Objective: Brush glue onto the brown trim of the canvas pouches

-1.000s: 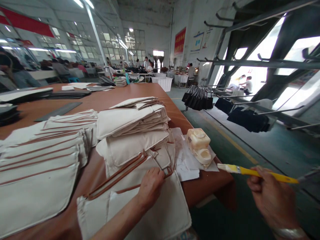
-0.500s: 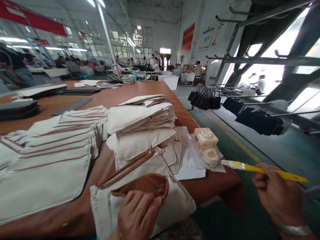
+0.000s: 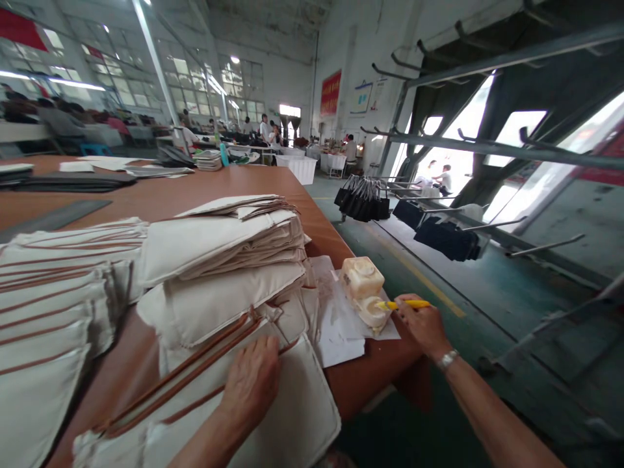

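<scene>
My left hand lies across the brown-trimmed edge of a cream fabric pouch, fingers together and bent over the cloth; the thumb is hidden. The pouch lies flat at the table's near edge, on another cream piece with brown trim. My right hand is closed around a yellow-handled brush. Its bristle end is down in the round opening of a cream, residue-coated plastic container. Beneath the container lie white paper sheets at the table corner.
Stacked cream fabric pieces stand behind my left hand, with more overlapping pieces at left. Brown material covers the table. A metal rack with dark hanging bags is right of it. People work in the background.
The brush moved left from beside the container into its opening. My left hand no longer lifts the pouch's mouth; the pouch now lies flat beneath it. The view turned to the right.
</scene>
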`<state>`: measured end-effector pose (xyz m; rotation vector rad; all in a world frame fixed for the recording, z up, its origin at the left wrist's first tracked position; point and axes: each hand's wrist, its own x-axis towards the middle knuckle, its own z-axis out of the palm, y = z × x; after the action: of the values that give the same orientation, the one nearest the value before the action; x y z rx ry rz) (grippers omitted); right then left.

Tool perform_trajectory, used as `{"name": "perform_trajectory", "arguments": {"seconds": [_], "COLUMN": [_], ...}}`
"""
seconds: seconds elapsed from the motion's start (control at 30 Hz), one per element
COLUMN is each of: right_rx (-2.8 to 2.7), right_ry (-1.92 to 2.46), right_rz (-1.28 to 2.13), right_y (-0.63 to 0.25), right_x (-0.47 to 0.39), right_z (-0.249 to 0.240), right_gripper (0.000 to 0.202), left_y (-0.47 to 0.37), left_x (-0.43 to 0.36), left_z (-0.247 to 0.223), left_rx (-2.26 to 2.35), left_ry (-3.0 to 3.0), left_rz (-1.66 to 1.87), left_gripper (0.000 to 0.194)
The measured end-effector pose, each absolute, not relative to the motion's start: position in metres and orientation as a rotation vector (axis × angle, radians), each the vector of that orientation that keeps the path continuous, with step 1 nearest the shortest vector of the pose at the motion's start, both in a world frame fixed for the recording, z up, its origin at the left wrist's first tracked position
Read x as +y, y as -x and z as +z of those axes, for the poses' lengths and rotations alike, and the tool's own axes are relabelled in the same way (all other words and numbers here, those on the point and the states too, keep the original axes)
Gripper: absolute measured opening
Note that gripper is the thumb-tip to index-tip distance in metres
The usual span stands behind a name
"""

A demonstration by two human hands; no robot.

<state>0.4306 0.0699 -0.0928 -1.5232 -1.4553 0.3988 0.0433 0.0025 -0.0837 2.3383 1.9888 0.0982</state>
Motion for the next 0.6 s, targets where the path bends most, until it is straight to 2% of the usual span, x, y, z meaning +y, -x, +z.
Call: {"name": "perform_trajectory", "arguments": {"seconds": [0.2,0.37,0.6], "right_rx": [-1.677,-1.694,-1.869], "right_ry": [1.453,1.452,1.356], "right_rz": [0.340,0.262,0.292], "right_y": [-0.412,-0.425,-0.437], "right_x": [0.094,0.077,0.042], "right_z": [-0.117,-0.104,-0.089], "right_gripper": [0.029,0.033,0.029], "left_y": [-0.059,-0.058,-0.053], "left_x": [0.011,0.016,0.006], "left_z": [-0.094,-0.095,-0.084], "left_rx": [1.985,1.930,1.751], "left_ry": [-2.427,-2.342,-2.044], "left_rz": [0.113,0.075,0.221], "left_gripper": [0.023,0.020,0.017]}}
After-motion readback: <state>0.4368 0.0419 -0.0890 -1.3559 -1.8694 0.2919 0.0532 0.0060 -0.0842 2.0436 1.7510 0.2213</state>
